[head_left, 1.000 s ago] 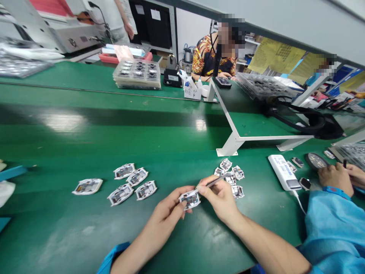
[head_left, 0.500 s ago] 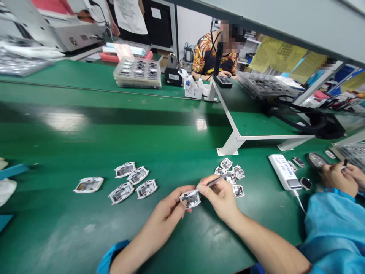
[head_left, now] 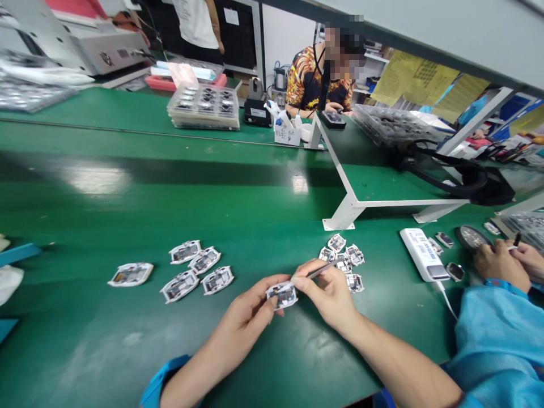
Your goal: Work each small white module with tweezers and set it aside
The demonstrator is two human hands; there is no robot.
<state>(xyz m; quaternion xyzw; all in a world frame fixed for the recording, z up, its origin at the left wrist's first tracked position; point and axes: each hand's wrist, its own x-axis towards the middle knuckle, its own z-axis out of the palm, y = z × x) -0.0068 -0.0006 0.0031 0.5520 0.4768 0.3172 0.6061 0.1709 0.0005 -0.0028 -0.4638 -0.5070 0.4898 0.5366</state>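
Head view, left hand holding module, right hand holding tool

The one head-worn camera looks forward and down from close above the left hand and right hand, across a green bench.

Green workbench w/ PCB modules

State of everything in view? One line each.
Left hand, gripping white-edged module
Right hand, holding slim dark tool, tip at the module's edge
Left module group, lying flat, separate
Right module group, lying bunched, some overlapping
White power bank, cable attached
Stacked clear trays, loaded with parts
Co-worker's hands, holding a dark tool
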